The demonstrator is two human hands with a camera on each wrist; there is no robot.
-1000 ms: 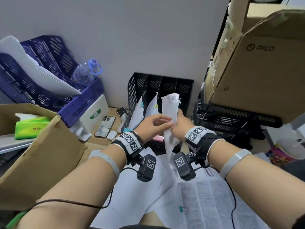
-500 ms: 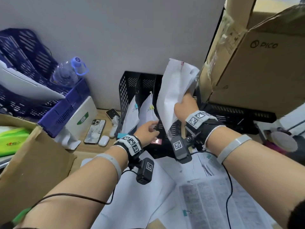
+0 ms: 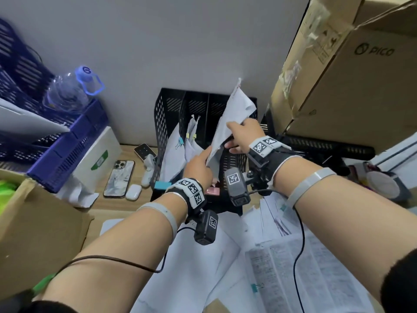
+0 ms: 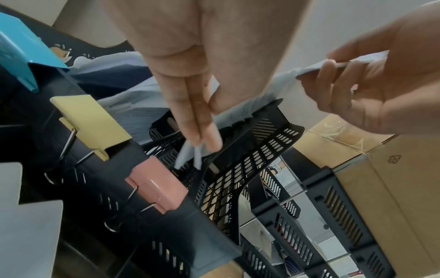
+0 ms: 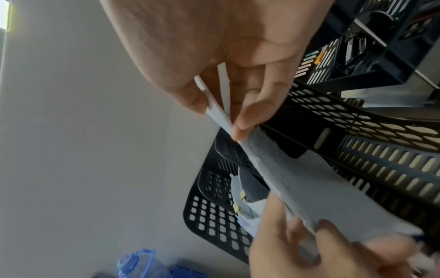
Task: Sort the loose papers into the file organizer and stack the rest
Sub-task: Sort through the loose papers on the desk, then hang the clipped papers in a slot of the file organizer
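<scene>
The black mesh file organizer (image 3: pixel 171 105) stands against the wall. Clipped papers (image 3: pixel 173 152) fill its left slots. A white paper bundle (image 3: pixel 234 114) tilts over a right-hand slot, and its lower end is down between the dividers (image 4: pixel 238 112). My right hand (image 3: pixel 230 136) pinches the bundle's upper part between thumb and fingers (image 5: pixel 245 116). My left hand (image 3: pixel 206 155) grips its lower edge (image 5: pixel 333 212). Blue (image 4: pixel 21 56), yellow (image 4: pixel 88 116) and pink (image 4: pixel 157 190) binder clips sit on the organizer's front lip. Loose papers (image 3: pixel 203 256) cover the desk under my forearms.
A large cardboard box (image 3: pixel 349 86) overhangs a black tray (image 3: pixel 316 147) right of the organizer. Blue crates (image 3: pixel 63 143) with a water bottle (image 3: pixel 67 91) stand at left. Two phones (image 3: pixel 119 178), an earbud case (image 3: pixel 133 192) and another cardboard box (image 3: pixel 33 233) sit nearby.
My right hand lifted the bundle, then brought it down into the organizer's right side. My left hand let go, then took hold of its lower edge.
</scene>
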